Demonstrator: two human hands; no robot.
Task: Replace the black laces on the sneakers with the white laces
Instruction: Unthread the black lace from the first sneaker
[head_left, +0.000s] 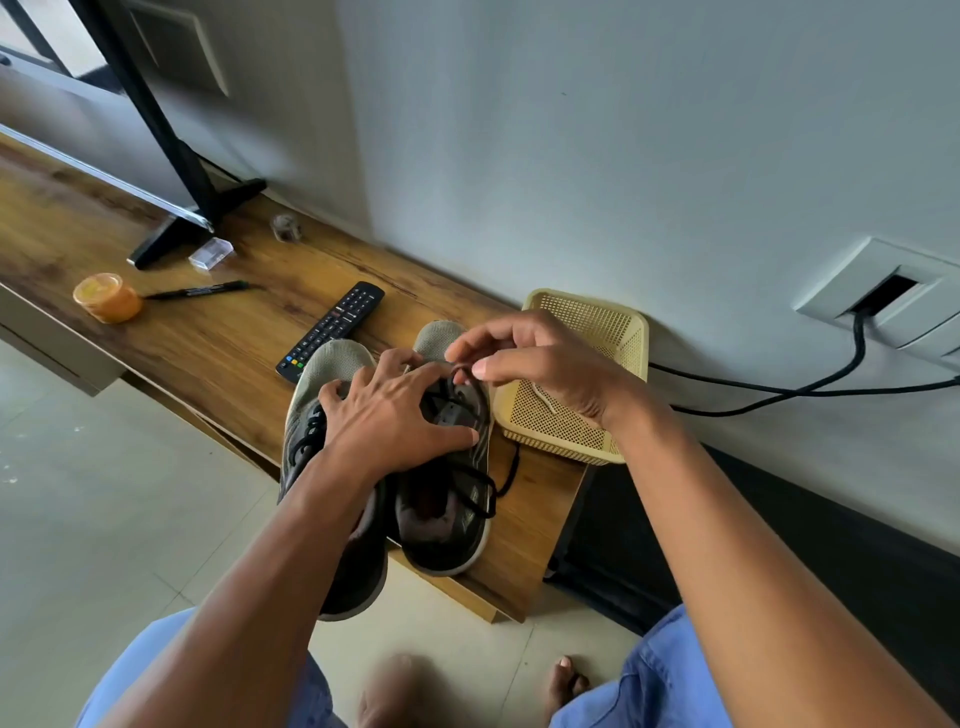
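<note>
Black cord lace (470, 486) threading the right grey mesh sneaker (451, 499) on the wooden shelf (218, 343), my right hand (540, 364) pinching its loop, my left hand (389, 410) pressing spread fingers across both sneakers, white lace (545, 397) lying in the yellow plastic basket (576, 410) just beside, black remote (332, 325) near the toes.

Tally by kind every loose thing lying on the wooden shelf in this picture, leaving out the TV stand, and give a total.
Sneakers: 2
Remote control: 1
Pen: 1
Orange-lidded tub: 1
Yellow basket: 1
Clear plastic piece: 1
Small grey object, too blurred to name: 1
Total: 8
</note>
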